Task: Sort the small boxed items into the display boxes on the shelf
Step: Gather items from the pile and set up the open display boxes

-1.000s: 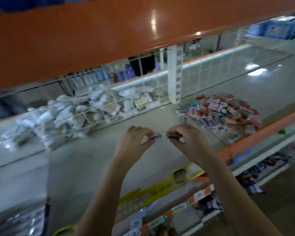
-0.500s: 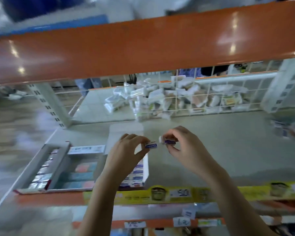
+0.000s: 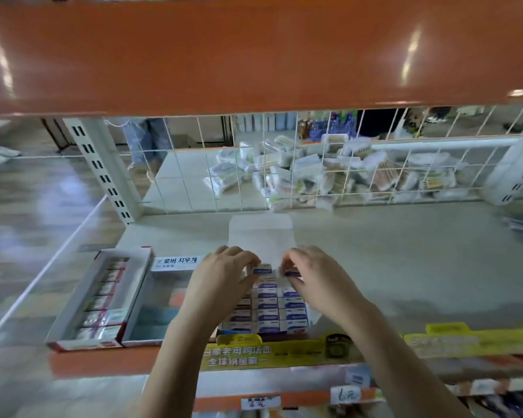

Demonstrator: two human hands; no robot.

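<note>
And the view has swung off the loose pile and onto the display boxes: both hands now hover right over the open display box (image 3: pixel 266 309) of blue-labelled packs, where a second ago they were above bare shelf (image 3: pixel 390 254). The left hand (image 3: pixel 224 279) pinches one small box (image 3: pixel 262 270), the right hand (image 3: pixel 317 276) pinches another (image 3: pixel 291 272), both just above the display box's back row. By my reading, sorting's done for this pair and only the drop-in is left.
</note>
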